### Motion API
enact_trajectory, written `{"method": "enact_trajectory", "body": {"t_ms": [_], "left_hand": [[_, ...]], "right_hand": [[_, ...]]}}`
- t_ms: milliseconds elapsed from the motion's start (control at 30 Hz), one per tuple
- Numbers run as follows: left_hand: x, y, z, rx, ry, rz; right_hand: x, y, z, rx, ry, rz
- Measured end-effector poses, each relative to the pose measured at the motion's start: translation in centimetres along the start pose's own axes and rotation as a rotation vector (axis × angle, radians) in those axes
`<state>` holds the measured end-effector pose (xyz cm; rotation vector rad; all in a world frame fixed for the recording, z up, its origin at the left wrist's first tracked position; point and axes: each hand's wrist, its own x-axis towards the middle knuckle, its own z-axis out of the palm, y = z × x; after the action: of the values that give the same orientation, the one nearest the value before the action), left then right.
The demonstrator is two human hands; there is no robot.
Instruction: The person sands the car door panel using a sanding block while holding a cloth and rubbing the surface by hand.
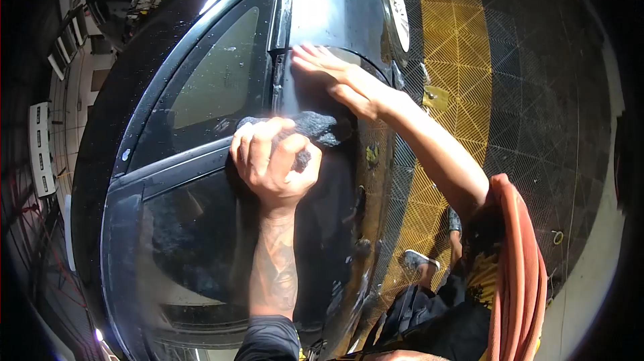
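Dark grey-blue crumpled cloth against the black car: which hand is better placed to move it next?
Left, probably: the left hand holds the cloth, while the right hand is open over the black car, with no cloth visible.

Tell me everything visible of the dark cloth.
The cloth is blue-grey, mottled, crumpled and fuzzy-looking, like soft fabric. The left hand grips it in a bunch; folds stick out beyond the grip, and a bit shows inside the thumb's curl. It lies over the black car's side near the window, apparently touching.

Black left sleeve (268, 342), tattooed forearm (275, 274), ribbed orange-red cloth (518, 260), dark pale-soled shoe (418, 258)
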<state>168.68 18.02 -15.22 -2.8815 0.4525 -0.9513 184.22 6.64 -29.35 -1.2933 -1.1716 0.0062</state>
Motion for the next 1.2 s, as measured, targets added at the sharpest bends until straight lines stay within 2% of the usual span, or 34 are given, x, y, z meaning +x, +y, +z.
{"method": "enact_trajectory", "body": {"t_ms": [33, 167, 333, 533, 633, 767, 1067, 1200], "left_hand": [[-0.1, 0.0, 0.0, 0.007, 0.002, 0.002], [0.0, -0.1, 0.0, 0.0, 0.002, -0.003], [-0.1, 0.0, 0.0, 0.004, 0.002, 0.003], [0.2, 0.1, 0.0, 0.016, 0.003, 0.006], [-0.1, 0.1, 0.1, 0.003, 0.005, -0.004], [0.1, 0.1, 0.0, 0.008, 0.02, 0.009], [0.3, 0.0, 0.0, 0.004, 0.016, 0.009], [0.1, 0.1, 0.1, 0.0, 0.008, 0.003]], "right_hand": [[0.3, 0.3, -0.1, 0.021, -0.002, -0.044], [-2.8, 0.7, -1.2, 0.05, -0.037, 0.01], [0.9, 0.1, 0.1, 0.035, -0.016, -0.074], [-1.8, -0.7, 0.2, 0.101, -0.038, 0.046], [0.0, -0.5, -0.3, 0.067, -0.012, -0.015], [-2.8, -0.7, -0.1, 0.076, 0.001, 0.028], [-2.4, -2.3, 3.0, 0.02, 0.144, 0.061], [-0.2, -1.1, 1.7, 0.0, 0.118, 0.023]]}}
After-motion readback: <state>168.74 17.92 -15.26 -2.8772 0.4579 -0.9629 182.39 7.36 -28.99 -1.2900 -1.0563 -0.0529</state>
